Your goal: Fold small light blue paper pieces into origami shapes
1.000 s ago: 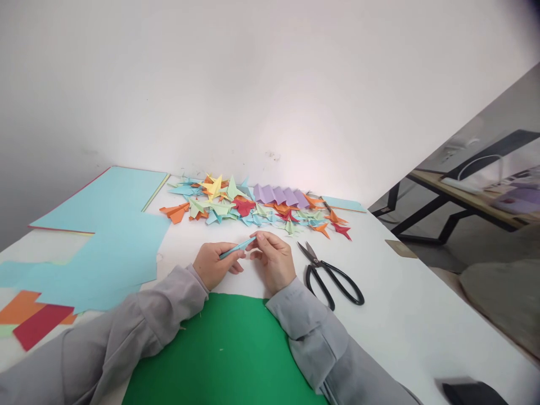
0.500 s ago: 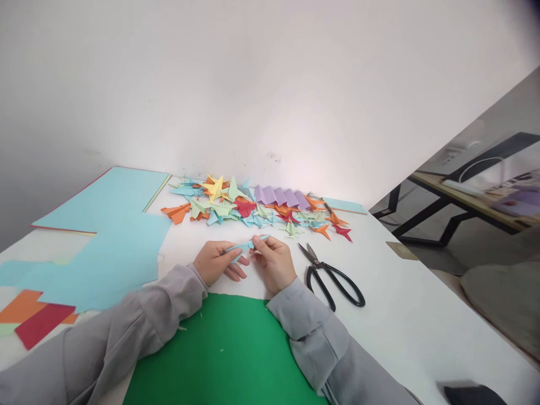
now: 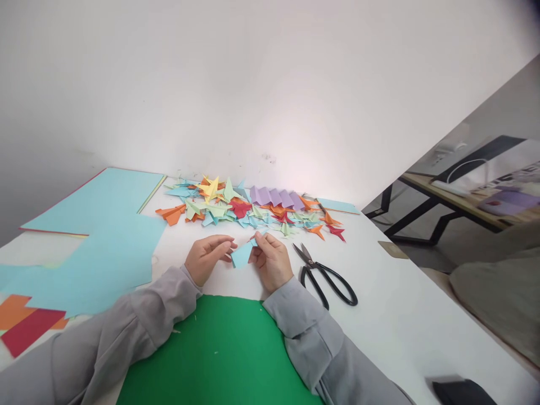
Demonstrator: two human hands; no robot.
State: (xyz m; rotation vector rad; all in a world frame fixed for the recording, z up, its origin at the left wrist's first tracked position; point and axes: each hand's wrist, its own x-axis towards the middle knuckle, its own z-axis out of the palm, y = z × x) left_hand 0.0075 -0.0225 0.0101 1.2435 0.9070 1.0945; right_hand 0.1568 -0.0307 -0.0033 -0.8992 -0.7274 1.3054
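A small folded piece of light blue paper (image 3: 242, 256) is held up above the white table, its flat face turned toward me. My right hand (image 3: 272, 260) pinches its upper right corner between thumb and fingers. At the paper's left edge are the fingertips of my left hand (image 3: 207, 257), loosely curved and no longer pinching it; whether they touch the edge is hard to tell. Black-handled scissors (image 3: 311, 264) lie to the right of my right hand, blades slightly apart. Beyond my hands spreads a pile of small folded paper planes (image 3: 217, 209) in several colours.
Large light blue sheets (image 3: 113, 253) cover the left of the table, with orange and red paper pieces (image 3: 34, 332) nearer. A green sheet (image 3: 219, 349) lies under my forearms. Purple pleated paper (image 3: 276, 197) rests by the wall. A black object (image 3: 462, 392) sits at the lower right.
The blue paper has turned from nearly edge-on to showing its broad face. My left hand has loosened its pinch and drawn slightly left of it. The whole view has shifted a little.
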